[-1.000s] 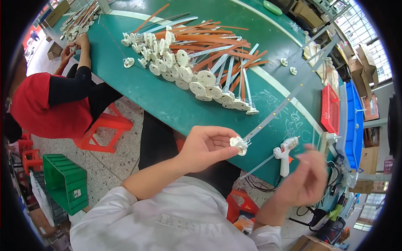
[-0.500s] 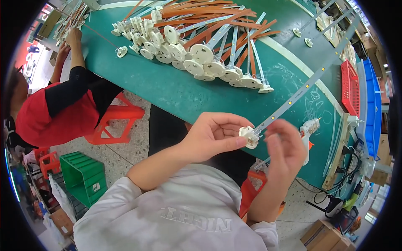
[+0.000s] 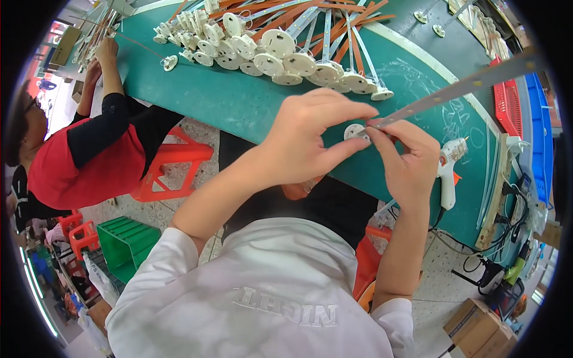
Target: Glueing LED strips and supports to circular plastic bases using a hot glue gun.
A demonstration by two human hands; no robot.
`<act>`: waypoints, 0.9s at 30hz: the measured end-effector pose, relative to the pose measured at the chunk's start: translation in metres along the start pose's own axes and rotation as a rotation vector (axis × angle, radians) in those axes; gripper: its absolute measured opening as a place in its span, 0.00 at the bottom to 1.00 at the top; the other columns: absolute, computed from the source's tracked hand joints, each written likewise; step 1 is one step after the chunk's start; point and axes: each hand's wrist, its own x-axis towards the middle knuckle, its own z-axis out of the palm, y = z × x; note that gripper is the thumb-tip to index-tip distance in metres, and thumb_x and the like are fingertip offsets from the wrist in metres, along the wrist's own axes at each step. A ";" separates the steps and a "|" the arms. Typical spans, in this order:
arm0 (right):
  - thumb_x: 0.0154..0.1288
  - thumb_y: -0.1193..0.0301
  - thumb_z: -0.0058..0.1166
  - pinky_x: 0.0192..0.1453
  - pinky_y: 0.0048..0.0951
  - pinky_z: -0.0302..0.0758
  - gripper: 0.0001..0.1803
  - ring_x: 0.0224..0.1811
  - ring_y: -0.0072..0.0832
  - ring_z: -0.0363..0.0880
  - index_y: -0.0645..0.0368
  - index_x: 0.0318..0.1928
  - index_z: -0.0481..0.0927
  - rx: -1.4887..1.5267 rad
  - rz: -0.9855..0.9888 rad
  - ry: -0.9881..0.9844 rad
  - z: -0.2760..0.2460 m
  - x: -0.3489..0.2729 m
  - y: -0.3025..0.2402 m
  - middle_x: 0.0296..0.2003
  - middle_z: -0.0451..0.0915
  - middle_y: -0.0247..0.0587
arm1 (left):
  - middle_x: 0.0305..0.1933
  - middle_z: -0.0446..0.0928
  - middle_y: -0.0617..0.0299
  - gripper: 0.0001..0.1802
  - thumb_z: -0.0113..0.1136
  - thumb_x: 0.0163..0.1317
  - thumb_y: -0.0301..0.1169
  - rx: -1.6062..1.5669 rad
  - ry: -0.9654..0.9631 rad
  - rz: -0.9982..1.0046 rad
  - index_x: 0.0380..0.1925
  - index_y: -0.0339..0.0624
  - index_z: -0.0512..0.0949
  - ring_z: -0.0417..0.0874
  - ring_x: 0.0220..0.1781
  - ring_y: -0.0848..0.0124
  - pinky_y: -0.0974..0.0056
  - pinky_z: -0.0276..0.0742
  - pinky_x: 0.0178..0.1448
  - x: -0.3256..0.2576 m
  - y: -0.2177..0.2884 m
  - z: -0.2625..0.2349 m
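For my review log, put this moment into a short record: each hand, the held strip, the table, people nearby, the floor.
Left hand: thumb tip at the edge of a white disc; whether it grips cannot be told
Right hand: pinching a pale strip near its lower end
Strip: slants up to the right, dotted with small yellow squares
Table: green, bearing a heap of white-based strips and, right of the hands, a white glue gun
Person nearby: at left, on a red stool
Floor: green crate at left

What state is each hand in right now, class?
Left hand: curled beside the white disc; whether holding, can't tell.
Right hand: closed, pinching the grey strip.
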 end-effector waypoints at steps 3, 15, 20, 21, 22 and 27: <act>0.57 0.81 0.65 0.35 0.24 0.75 0.06 0.29 0.27 0.81 0.64 0.37 0.87 -0.059 -0.071 -0.027 0.002 -0.002 0.004 0.31 0.87 0.41 | 0.39 0.86 0.54 0.19 0.76 0.49 0.24 -0.003 0.046 0.132 0.43 0.36 0.85 0.87 0.39 0.58 0.61 0.82 0.45 0.018 0.005 -0.001; 0.55 0.78 0.69 0.38 0.27 0.77 0.09 0.31 0.29 0.83 0.66 0.37 0.86 -0.315 -0.129 -0.064 -0.010 -0.007 0.006 0.34 0.88 0.42 | 0.29 0.86 0.57 0.10 0.74 0.49 0.24 0.090 -0.185 0.095 0.34 0.42 0.88 0.88 0.31 0.63 0.66 0.81 0.35 0.028 0.002 0.003; 0.56 0.76 0.69 0.50 0.34 0.79 0.14 0.43 0.39 0.86 0.63 0.44 0.86 -0.665 -0.115 0.036 -0.040 -0.019 -0.017 0.42 0.87 0.45 | 0.27 0.84 0.56 0.07 0.72 0.51 0.26 0.090 -0.198 0.040 0.32 0.41 0.86 0.86 0.29 0.60 0.61 0.80 0.36 0.027 -0.004 0.006; 0.56 0.77 0.68 0.55 0.37 0.77 0.18 0.50 0.42 0.83 0.63 0.49 0.83 -0.760 -0.069 0.082 -0.056 -0.029 -0.014 0.48 0.84 0.47 | 0.25 0.83 0.54 0.06 0.71 0.52 0.27 0.076 -0.167 0.034 0.31 0.41 0.85 0.84 0.28 0.57 0.57 0.79 0.38 0.026 -0.003 0.006; 0.55 0.77 0.66 0.61 0.40 0.76 0.23 0.56 0.45 0.81 0.62 0.54 0.81 -0.849 -0.029 0.126 -0.073 -0.040 -0.009 0.53 0.82 0.50 | 0.25 0.83 0.54 0.06 0.71 0.52 0.27 0.083 -0.158 0.034 0.31 0.41 0.85 0.84 0.28 0.57 0.57 0.79 0.38 0.025 -0.003 0.007; 0.51 0.79 0.61 0.69 0.43 0.69 0.35 0.64 0.50 0.73 0.65 0.63 0.72 -1.095 0.216 0.104 -0.102 -0.084 0.024 0.61 0.73 0.53 | 0.27 0.83 0.56 0.09 0.70 0.53 0.24 0.133 -0.204 0.074 0.36 0.42 0.85 0.85 0.29 0.56 0.59 0.79 0.33 0.022 -0.004 0.007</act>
